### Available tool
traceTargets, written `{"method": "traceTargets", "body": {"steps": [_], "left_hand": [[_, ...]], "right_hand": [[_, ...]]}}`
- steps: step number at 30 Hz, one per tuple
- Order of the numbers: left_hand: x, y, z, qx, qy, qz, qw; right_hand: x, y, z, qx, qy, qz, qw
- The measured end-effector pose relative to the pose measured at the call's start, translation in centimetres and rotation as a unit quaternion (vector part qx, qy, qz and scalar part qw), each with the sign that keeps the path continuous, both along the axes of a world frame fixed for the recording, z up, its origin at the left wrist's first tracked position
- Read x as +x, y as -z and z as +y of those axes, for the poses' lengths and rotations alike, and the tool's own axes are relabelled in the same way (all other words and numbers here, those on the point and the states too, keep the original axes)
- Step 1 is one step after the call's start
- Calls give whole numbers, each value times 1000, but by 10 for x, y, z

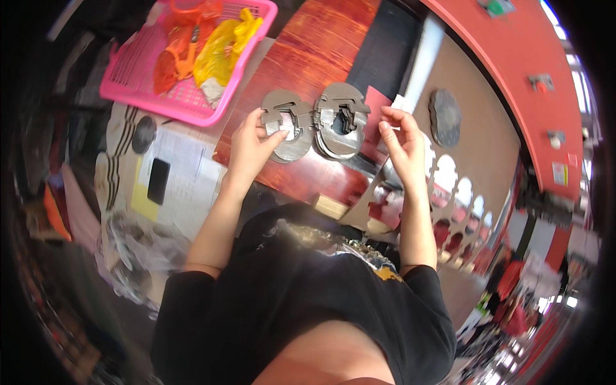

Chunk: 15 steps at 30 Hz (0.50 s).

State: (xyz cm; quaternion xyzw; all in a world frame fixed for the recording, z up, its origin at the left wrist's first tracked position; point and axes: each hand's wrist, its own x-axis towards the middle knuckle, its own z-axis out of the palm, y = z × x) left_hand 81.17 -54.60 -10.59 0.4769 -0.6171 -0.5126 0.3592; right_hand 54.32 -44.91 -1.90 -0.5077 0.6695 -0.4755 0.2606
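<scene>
My left hand (252, 149) grips the left edge of a flat grey rounded plate (295, 150) with a cut-out in its middle, thumb on top. Right beside it lies a stack of similar grey plates (332, 138), its cut-outs roughly lined up. To the right of that stack, my right hand (405, 142) is raised with bent fingers and thumb apart, and I see nothing held between them. Close to its fingertips is a small white piece (398, 102), partly hidden. A flat red piece (377, 106) lies between the stack and this hand.
A pink basket (154, 110) with orange and yellow bags stands at the far left. Papers (186, 160) and a black phone (158, 181) lie left of me. At right, a brown surface (478, 106) carries a dark sole-shaped piece (445, 117) beside a row of white-and-red pieces (444, 173).
</scene>
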Motion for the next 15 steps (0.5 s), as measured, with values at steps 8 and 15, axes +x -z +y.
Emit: {"method": "traceTargets", "body": {"steps": [8, 15], "left_hand": [[4, -2, -10, -50, 66, -37, 996], [7, -7, -5, -78, 53, -101, 990]], "right_hand": [[53, 4, 32, 32, 31, 150, 988], [51, 0, 5, -21, 0, 186, 982]]}}
